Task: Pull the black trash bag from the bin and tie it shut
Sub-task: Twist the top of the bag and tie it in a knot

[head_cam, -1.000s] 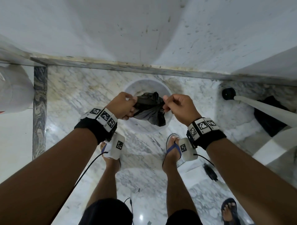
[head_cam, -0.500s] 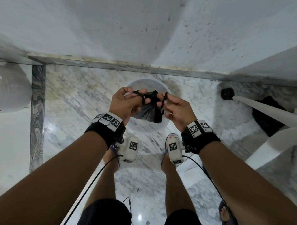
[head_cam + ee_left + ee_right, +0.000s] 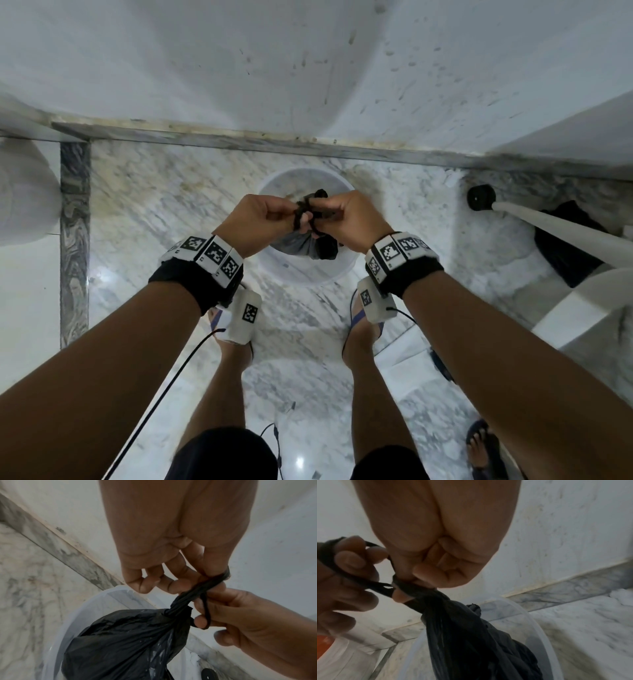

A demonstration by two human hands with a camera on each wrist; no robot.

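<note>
A small black trash bag (image 3: 305, 245) hangs above the round white bin (image 3: 270, 267) that stands on the marble floor by the wall. Its neck is twisted into strands (image 3: 193, 592) crossed between my two hands. My left hand (image 3: 263, 219) pinches one strand, which loops round a finger in the left wrist view (image 3: 221, 574). My right hand (image 3: 346, 219) pinches the other strand close to the neck (image 3: 406, 588). The bag's body (image 3: 123, 642) bulges below the hands. The bin's rim (image 3: 537, 623) shows under the bag (image 3: 471, 635).
A white wall and a grey marble skirting (image 3: 239, 137) run just behind the bin. A white pole with a black end cap (image 3: 481, 197) and a black cloth (image 3: 565, 250) lie to the right. My feet in sandals (image 3: 363, 315) stand just before the bin. Another person's foot (image 3: 483, 448) is at lower right.
My hands have come together from apart. The bag's two top corners, held wide a second ago, are now twisted and crossed into a knot between the fingers.
</note>
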